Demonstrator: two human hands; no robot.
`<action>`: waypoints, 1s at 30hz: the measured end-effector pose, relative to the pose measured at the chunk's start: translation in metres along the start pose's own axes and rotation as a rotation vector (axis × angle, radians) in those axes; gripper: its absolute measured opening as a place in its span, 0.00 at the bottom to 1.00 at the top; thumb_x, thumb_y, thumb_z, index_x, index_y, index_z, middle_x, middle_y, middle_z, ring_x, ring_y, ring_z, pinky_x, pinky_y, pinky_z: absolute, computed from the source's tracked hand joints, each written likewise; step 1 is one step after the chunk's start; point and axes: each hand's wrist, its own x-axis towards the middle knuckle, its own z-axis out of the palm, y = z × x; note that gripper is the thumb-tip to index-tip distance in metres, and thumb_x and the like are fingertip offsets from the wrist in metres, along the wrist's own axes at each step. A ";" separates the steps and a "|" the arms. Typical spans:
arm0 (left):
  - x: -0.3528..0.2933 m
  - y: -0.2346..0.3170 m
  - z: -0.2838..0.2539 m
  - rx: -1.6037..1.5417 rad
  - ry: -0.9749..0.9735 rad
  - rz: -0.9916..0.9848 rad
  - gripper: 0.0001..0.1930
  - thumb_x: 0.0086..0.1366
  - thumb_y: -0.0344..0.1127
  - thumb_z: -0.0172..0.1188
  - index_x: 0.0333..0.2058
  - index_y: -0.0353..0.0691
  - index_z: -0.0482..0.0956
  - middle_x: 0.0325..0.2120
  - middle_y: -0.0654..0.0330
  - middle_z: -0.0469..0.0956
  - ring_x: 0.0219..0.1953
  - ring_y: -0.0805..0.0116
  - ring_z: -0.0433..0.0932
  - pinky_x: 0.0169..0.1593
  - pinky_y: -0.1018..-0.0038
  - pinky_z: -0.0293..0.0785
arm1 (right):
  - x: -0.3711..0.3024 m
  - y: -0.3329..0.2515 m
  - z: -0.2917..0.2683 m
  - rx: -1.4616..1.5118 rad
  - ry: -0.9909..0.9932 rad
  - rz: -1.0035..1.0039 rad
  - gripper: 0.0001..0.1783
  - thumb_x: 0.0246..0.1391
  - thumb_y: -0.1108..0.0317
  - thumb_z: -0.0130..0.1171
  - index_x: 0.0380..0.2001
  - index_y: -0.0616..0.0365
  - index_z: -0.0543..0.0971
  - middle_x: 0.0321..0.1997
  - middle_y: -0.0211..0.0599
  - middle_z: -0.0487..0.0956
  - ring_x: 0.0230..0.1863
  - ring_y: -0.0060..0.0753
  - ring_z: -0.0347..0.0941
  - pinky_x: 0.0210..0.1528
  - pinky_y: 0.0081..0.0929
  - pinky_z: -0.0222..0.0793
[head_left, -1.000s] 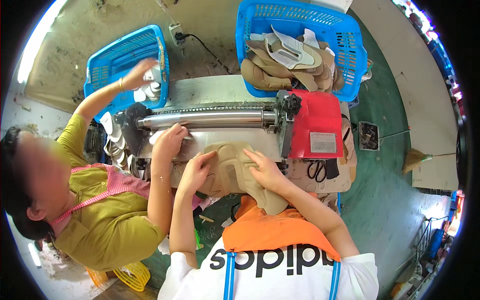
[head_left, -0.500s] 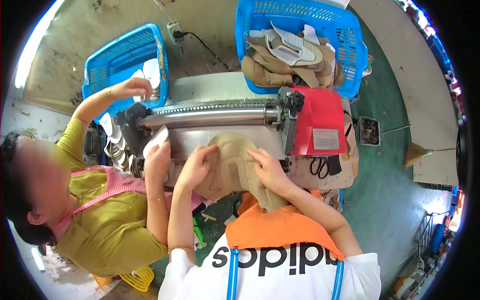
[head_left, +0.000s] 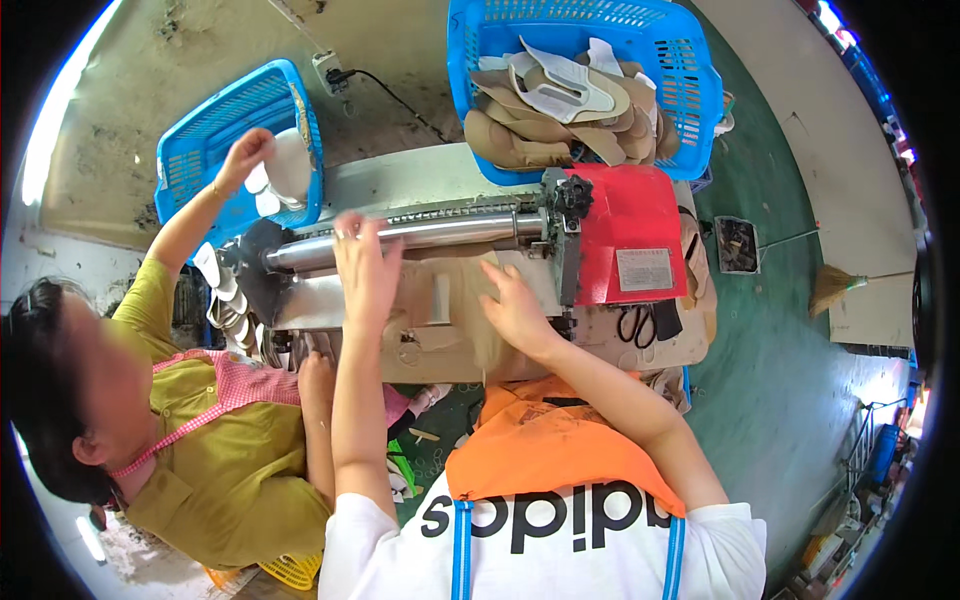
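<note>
A tan shoe-upper piece [head_left: 470,300], smeared by motion, lies on the metal plate of a roller machine. Its far edge reaches the shiny steel roller [head_left: 420,234]. My right hand [head_left: 518,308] is at the piece's right side, index finger stretched forward and thumb apart from it. At the roller's near side, left of the piece, my left hand [head_left: 365,268] is raised with fingers extended and somewhat blurred. Nothing shows in its grasp. The machine's red housing [head_left: 630,225] stands to the right of the roller.
Tan and white shoe pieces fill a blue basket [head_left: 690,110] behind the machine. Another blue basket [head_left: 180,180] holds white pieces at left. A co-worker [head_left: 230,430] sits left, one hand raised by that basket. Black scissors [head_left: 637,326] lie on the table's right.
The tan piece has moved forward to the roller and flattened. My left hand let go of it and moved forward and left. The co-worker's near hand lowered; the other shifted left.
</note>
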 end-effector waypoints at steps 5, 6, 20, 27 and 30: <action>0.092 -0.037 0.062 0.333 -0.546 -0.193 0.30 0.48 0.51 0.63 0.43 0.32 0.74 0.52 0.43 0.65 0.54 0.47 0.63 0.54 0.64 0.60 | -0.028 -0.002 -0.011 0.360 -0.409 0.344 0.14 0.49 0.72 0.49 0.40 0.67 0.74 0.24 0.41 0.76 0.23 0.32 0.75 0.26 0.27 0.70; 0.111 -0.039 0.070 0.206 -0.799 -0.282 0.31 0.48 0.52 0.63 0.44 0.32 0.74 0.48 0.44 0.68 0.49 0.49 0.67 0.51 0.64 0.63 | -0.036 0.008 -0.010 0.475 -0.403 0.393 0.12 0.50 0.72 0.49 0.35 0.66 0.77 0.19 0.33 0.76 0.16 0.19 0.72 0.18 0.19 0.67; 0.271 0.104 -0.044 -0.269 -0.007 0.441 0.22 0.45 0.23 0.59 0.43 0.37 0.71 0.35 0.52 0.76 0.38 0.62 0.76 0.43 0.72 0.69 | -0.105 0.089 -0.137 0.436 -0.074 0.374 0.10 0.51 0.68 0.54 0.35 0.61 0.78 0.23 0.31 0.77 0.23 0.16 0.72 0.25 0.17 0.69; 0.357 0.168 -0.082 0.429 0.139 0.961 0.14 0.49 0.29 0.51 0.37 0.38 0.74 0.31 0.54 0.76 0.38 0.55 0.72 0.40 0.66 0.66 | -0.154 0.126 -0.175 0.113 0.213 0.583 0.12 0.50 0.66 0.54 0.35 0.61 0.78 0.26 0.31 0.77 0.25 0.19 0.71 0.27 0.20 0.68; 0.357 0.210 -0.099 0.650 0.192 1.155 0.08 0.46 0.26 0.50 0.27 0.38 0.75 0.29 0.52 0.74 0.33 0.53 0.71 0.37 0.64 0.68 | -0.169 0.163 -0.188 0.036 0.433 0.597 0.12 0.49 0.67 0.54 0.35 0.61 0.78 0.25 0.32 0.77 0.24 0.19 0.71 0.26 0.20 0.67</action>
